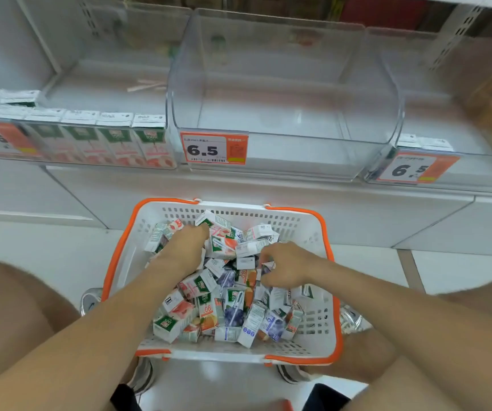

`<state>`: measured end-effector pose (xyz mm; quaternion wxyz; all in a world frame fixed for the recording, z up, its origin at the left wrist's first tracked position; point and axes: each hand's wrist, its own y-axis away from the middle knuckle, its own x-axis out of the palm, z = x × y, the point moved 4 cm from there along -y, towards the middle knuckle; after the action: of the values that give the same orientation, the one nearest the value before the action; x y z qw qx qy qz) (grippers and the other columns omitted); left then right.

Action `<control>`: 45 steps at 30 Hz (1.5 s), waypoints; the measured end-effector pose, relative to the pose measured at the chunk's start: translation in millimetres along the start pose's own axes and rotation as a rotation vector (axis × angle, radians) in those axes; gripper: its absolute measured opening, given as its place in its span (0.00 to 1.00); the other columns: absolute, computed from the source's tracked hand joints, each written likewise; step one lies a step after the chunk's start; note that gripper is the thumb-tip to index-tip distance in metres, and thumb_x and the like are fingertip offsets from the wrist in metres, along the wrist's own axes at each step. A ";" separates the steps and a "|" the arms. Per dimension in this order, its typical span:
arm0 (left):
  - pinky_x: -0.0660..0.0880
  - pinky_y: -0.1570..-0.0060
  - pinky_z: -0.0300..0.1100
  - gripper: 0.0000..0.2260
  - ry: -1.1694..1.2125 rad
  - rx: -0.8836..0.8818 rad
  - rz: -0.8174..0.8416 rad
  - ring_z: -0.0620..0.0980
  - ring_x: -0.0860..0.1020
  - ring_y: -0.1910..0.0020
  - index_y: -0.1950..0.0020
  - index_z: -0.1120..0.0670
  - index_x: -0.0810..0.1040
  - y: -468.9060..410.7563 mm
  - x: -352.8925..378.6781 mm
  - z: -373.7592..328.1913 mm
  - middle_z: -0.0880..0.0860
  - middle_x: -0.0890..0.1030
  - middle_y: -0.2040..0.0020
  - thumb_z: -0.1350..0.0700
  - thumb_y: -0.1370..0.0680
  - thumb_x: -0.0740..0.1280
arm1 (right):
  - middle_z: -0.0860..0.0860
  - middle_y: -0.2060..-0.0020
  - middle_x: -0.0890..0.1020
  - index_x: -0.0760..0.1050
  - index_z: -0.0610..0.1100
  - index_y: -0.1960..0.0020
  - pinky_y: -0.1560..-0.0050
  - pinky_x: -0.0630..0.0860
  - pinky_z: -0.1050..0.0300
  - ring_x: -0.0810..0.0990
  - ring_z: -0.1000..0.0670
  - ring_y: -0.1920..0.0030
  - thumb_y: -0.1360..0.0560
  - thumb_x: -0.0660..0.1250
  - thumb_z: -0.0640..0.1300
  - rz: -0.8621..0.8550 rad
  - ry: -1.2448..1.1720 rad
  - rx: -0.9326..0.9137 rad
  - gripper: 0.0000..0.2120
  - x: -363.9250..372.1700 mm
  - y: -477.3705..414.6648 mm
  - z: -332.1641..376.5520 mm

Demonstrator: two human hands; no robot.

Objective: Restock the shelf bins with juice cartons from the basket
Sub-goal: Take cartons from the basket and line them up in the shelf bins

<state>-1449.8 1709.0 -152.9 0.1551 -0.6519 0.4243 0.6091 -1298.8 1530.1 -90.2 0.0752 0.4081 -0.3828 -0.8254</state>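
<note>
1. While both forearms reach in from 6 o'clock, the white basket (138, 250) with orange rim sits on the floor between the person's knees, shoes showing beside its near corners.
2. Juice cartons (227, 310) lie jumbled inside the basket: green-topped peach, orange and purple grape packs, no order.
3. Right hand (283, 269) is at 3 o'clock of the pile, fingers curled down among small cartons; cannot tell whether it actually grips one.
4. Left hand (187, 243) is at 10 o'clock of the pile, fingers bent over a green-and-white carton (219, 243), touching it; a firm hold cannot be told.
5. Beyond the basket, at 12 o'clock, a clear middle bin (283, 155) on the shelf holds no cartons; its price tag (213, 149) reads 6.5.
6. At 10 o'clock, the left bin (90, 161) holds an upright row of peach cartons (120, 140).
7. At 2 o'clock, the right bin (476, 170) shows a few carton tops behind another 6.5 tag (411, 169).
</note>
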 end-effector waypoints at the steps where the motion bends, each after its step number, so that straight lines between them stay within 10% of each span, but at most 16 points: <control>1: 0.81 0.47 0.53 0.18 0.022 -0.007 0.013 0.59 0.82 0.44 0.36 0.56 0.76 1.5 0.4 2.6 0.58 0.81 0.42 0.71 0.22 0.63 | 0.47 0.40 0.81 0.76 0.48 0.36 0.52 0.84 0.45 0.86 0.44 0.50 0.25 0.74 0.48 -0.056 -0.105 -0.011 0.18 -11.4 3.8 5.0; 5: 0.73 0.31 0.59 0.26 -0.043 0.031 0.185 0.63 0.74 0.31 0.26 0.47 0.72 17.0 17.8 10.6 0.55 0.66 0.25 0.64 0.21 0.69 | 0.45 0.52 0.83 0.74 0.46 0.41 0.65 0.82 0.50 0.86 0.48 0.62 0.25 0.76 0.40 -0.172 -0.528 -0.046 0.16 -38.4 21.5 21.2; 11: 0.81 0.46 0.53 0.24 -0.136 0.096 0.137 0.58 0.82 0.46 0.33 0.52 0.72 31.3 22.2 8.5 0.55 0.70 0.33 0.71 0.25 0.70 | 0.38 0.50 0.77 0.68 0.46 0.34 0.44 0.83 0.39 0.87 0.36 0.49 0.29 0.72 0.26 -0.154 -0.959 -0.040 0.30 -43.3 38.6 35.5; 14: 0.79 0.51 0.49 0.27 -0.260 0.120 0.136 0.60 0.82 0.44 0.28 0.54 0.69 33.9 21.4 5.2 0.56 0.72 0.33 0.72 0.24 0.67 | 0.36 0.45 0.78 0.72 0.44 0.34 0.51 0.85 0.47 0.87 0.35 0.47 0.28 0.66 0.20 -0.066 -1.147 -0.069 0.29 -43.3 48.1 45.4; 18: 0.79 0.54 0.52 0.33 -0.395 0.154 0.083 0.61 0.82 0.45 0.24 0.55 0.64 34.3 16.6 2.5 0.57 0.70 0.31 0.73 0.27 0.68 | 0.38 0.54 0.78 0.74 0.40 0.43 0.67 0.70 0.56 0.84 0.38 0.54 0.26 0.62 0.21 -0.057 -1.235 -0.083 0.19 -48.8 50.5 50.5; 22: 0.78 0.60 0.48 0.28 -0.397 0.179 0.029 0.56 0.82 0.49 0.28 0.50 0.63 34.3 17.4 7.3 0.52 0.74 0.36 0.60 0.23 0.72 | 0.37 0.49 0.86 0.73 0.41 0.43 0.66 0.75 0.56 0.87 0.38 0.50 0.28 0.79 0.34 -0.127 -1.227 -0.096 0.19 -56.5 43.7 48.7; 25: 0.77 0.61 0.44 0.25 -0.173 0.056 -0.067 0.51 0.81 0.52 0.30 0.49 0.67 33.8 -1.6 9.6 0.49 0.81 0.46 0.45 0.23 0.71 | 0.41 0.47 0.88 0.78 0.44 0.41 0.50 0.79 0.50 0.87 0.44 0.49 0.33 0.85 0.44 -0.256 -1.059 -0.085 0.24 -66.8 42.3 42.6; 28: 0.74 0.66 0.42 0.20 0.356 -0.125 -0.171 0.47 0.81 0.63 0.38 0.45 0.72 36.3 -31.3 7.6 0.47 0.82 0.58 0.43 0.25 0.73 | 0.46 0.55 0.88 0.80 0.48 0.41 0.55 0.75 0.50 0.82 0.48 0.58 0.29 0.80 0.42 -0.232 -1.007 -0.102 0.19 -74.3 49.6 48.2; 31: 0.81 0.56 0.48 0.14 0.973 -0.130 -0.089 0.48 0.82 0.61 0.40 0.45 0.78 42.2 -56.4 -7.1 0.52 0.83 0.56 0.46 0.23 0.75 | 0.48 0.59 0.82 0.79 0.47 0.51 0.59 0.71 0.53 0.76 0.48 0.61 0.35 0.76 0.46 -0.208 -1.022 -0.117 0.14 -78.5 57.2 54.2; 34: 0.83 0.44 0.58 0.10 1.355 -0.031 0.063 0.54 0.84 0.49 0.39 0.48 0.82 54.5 -82.8 -33.1 0.60 0.84 0.44 0.51 0.20 0.71 | 0.50 0.57 0.85 0.76 0.49 0.41 0.64 0.75 0.59 0.80 0.55 0.66 0.38 0.87 0.47 -0.262 -0.820 -0.133 0.31 -84.0 69.6 55.5; 41: 0.76 0.38 0.64 0.25 1.538 0.102 0.034 0.66 0.79 0.44 0.32 0.71 0.73 80.5 -130.9 -69.4 0.73 0.79 0.37 0.55 0.24 0.67 | 0.51 0.56 0.88 0.82 0.46 0.46 0.54 0.85 0.51 0.86 0.52 0.59 0.39 0.88 0.51 -0.553 -0.679 -0.267 0.26 -98.2 98.4 52.6; 45: 0.82 0.47 0.51 0.15 1.612 0.136 0.023 0.59 0.83 0.45 0.34 0.65 0.78 89.3 -149.4 -83.8 0.64 0.84 0.39 0.60 0.16 0.60 | 0.56 0.56 0.87 0.77 0.52 0.41 0.57 0.79 0.59 0.83 0.58 0.59 0.33 0.83 0.57 -0.611 -0.473 -0.349 0.25 -100.7 109.3 51.1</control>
<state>-1445.3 1650.3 31.1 -0.1654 -0.8752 0.4486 -0.0738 -1290.8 1527.2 66.8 -0.1948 0.2833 -0.1053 -0.9331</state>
